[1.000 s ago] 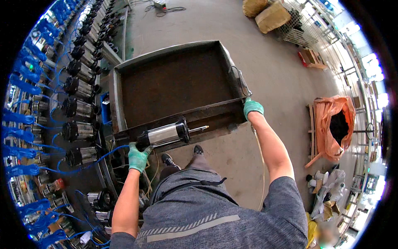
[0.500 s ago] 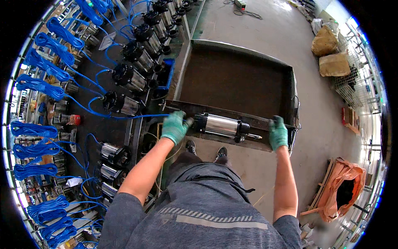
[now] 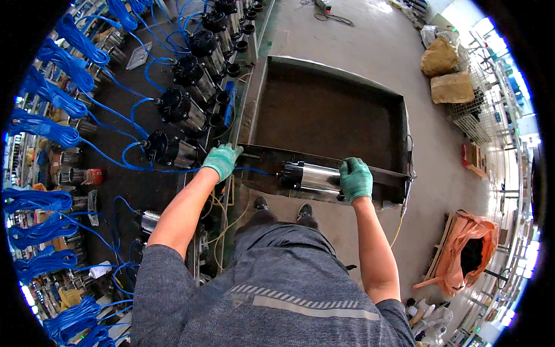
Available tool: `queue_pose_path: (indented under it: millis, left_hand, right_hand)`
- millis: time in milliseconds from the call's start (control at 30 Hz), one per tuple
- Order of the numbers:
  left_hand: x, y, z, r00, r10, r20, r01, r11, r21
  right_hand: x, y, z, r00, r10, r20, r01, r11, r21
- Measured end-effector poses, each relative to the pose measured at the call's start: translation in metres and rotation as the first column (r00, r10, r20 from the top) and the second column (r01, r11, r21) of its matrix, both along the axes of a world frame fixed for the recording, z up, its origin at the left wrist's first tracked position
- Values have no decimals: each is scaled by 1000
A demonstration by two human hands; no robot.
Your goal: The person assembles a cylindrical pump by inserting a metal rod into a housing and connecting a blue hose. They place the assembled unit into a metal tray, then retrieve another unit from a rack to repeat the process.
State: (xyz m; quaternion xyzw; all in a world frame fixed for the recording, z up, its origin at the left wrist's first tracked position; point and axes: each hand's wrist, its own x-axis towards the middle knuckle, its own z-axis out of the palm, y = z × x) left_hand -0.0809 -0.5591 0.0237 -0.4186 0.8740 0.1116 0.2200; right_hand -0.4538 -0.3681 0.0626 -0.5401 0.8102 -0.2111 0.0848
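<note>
A submersible pump (image 3: 315, 177) with a polished steel barrel and a black ribbed end lies sideways along the near edge of a dark metal tank (image 3: 332, 67). My right hand (image 3: 356, 178), in a green glove, is closed over the pump's right end and hides it. My left hand (image 3: 222, 161), gloved alike, is at the tank's near left corner, beside a thin metal rod (image 3: 252, 155). Its fingers are curled, but what they hold is hidden. A blue cable (image 3: 257, 170) runs from the pump's left end toward that hand and shows again beyond it on the left.
A row of similar pumps (image 3: 184, 110) stands along the left, with coiled blue cables (image 3: 43, 127) beyond. An orange sack (image 3: 471, 243) sits at right, below cardboard (image 3: 452, 88) on a wire cage (image 3: 477, 118). A yellow hose (image 3: 396, 231) hangs near the tank's right corner.
My right hand has moved left from beside the pump onto its right end. My left hand has moved left and slightly up, away from the pump. The view has shifted a little.
</note>
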Motion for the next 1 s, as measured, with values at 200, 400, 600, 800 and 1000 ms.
queue_pose_path:
  millis: [200, 400, 600, 800, 1000]
  left_hand:
    - [-12, 9, 9, 852, 174, -493, -166, 984, 61]
    - [4, 34, -23, 242, 547, -802, -189, 837, 514]
    - [1, 56, -44, 149, 887, -437, -53, 448, 892]
    - [-12, 55, -53, 107, 945, -310, -28, 314, 949]
    - [-16, 47, -39, 143, 990, -12, -132, 31, 991]
  right_hand:
    - [5, -1, 3, 998, -56, -12, 57, 998, 17]
    - [6, -6, 4, 994, -105, 34, 104, 994, 29]
    - [6, -5, 3, 992, -128, 13, 128, 992, 14]
    - [6, -6, 2, 991, -132, -13, 132, 991, 2]
    - [8, -7, 2, 988, -157, -2, 157, 986, 63]
